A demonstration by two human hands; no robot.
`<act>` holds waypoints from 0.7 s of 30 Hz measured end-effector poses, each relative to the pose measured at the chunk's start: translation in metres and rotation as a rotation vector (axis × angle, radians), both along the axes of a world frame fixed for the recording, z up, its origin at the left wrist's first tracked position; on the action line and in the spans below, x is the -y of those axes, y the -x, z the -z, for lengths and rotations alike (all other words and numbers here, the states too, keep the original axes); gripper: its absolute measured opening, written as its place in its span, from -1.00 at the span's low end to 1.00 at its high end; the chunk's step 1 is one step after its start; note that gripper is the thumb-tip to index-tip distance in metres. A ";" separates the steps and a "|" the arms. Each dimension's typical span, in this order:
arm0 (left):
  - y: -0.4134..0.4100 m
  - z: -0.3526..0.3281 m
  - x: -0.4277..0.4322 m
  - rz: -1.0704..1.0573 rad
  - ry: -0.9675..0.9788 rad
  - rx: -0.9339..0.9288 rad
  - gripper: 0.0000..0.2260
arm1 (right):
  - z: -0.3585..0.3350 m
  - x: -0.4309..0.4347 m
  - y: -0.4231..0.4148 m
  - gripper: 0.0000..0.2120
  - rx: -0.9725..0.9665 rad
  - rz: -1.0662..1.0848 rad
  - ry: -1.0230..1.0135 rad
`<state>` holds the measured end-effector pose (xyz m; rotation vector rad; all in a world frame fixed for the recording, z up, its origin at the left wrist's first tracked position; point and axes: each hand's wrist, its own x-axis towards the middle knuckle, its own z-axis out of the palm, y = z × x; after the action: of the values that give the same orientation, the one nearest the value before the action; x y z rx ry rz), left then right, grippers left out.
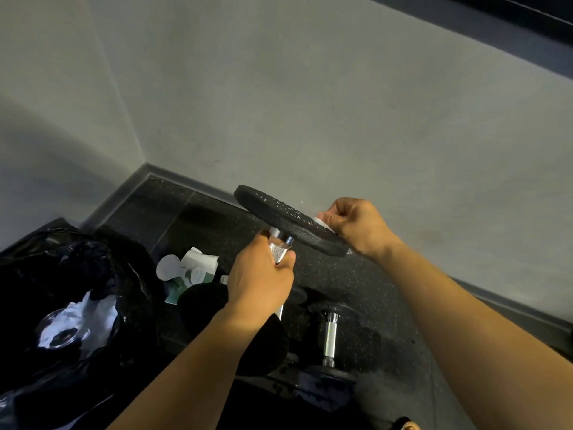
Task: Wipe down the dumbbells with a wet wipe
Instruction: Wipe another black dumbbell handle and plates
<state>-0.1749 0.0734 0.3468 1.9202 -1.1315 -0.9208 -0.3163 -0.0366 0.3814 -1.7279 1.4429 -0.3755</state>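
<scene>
My left hand (pixel 260 285) grips the knurled silver handle of a dumbbell (pixel 288 220) and holds it up nearly vertical, its black round plate tilted at the top. My right hand (pixel 356 226) is closed on a white wet wipe (pixel 322 223), pressed against the far face of that plate; most of the wipe is hidden behind the plate's rim. A second dumbbell (pixel 329 336) with a silver handle lies on the dark floor below, between my forearms. The lower plate of the held dumbbell shows as a black disc under my left wrist.
A black bin bag (pixel 71 305) with crumpled white wipes inside stands open at the left. A green-and-white wipe pack (pixel 192 271) with its lid up lies on the speckled rubber floor (pixel 356 283) beside it. Grey walls meet in a corner behind.
</scene>
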 end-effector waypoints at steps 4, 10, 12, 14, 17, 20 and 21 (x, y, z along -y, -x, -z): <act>0.001 0.000 0.001 0.008 -0.006 -0.023 -0.88 | 0.002 0.005 0.007 -0.75 -0.168 0.041 0.002; 0.001 0.000 0.001 0.034 -0.012 0.024 -0.93 | -0.068 -0.029 -0.020 -0.77 0.363 0.037 0.063; 0.003 -0.001 0.000 0.034 -0.012 0.063 -0.88 | -0.077 -0.046 -0.033 -0.75 0.363 -0.106 0.110; 0.004 -0.001 0.000 0.026 -0.006 0.054 -0.90 | -0.071 -0.057 -0.042 -0.74 0.280 -0.224 0.162; 0.007 -0.003 -0.004 0.011 0.014 -0.011 -0.96 | -0.055 -0.048 -0.042 -0.74 0.061 -0.295 0.248; 0.006 -0.005 -0.007 0.018 0.023 0.019 -0.92 | -0.037 -0.027 -0.034 -0.72 -0.101 -0.284 0.275; 0.005 -0.005 -0.006 0.023 0.031 0.027 -0.91 | -0.031 -0.020 -0.031 -0.71 -0.130 -0.270 0.266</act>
<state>-0.1802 0.0798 0.3520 1.9032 -1.1788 -0.8867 -0.2851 -0.0162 0.4121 -2.1666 1.2691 -0.3243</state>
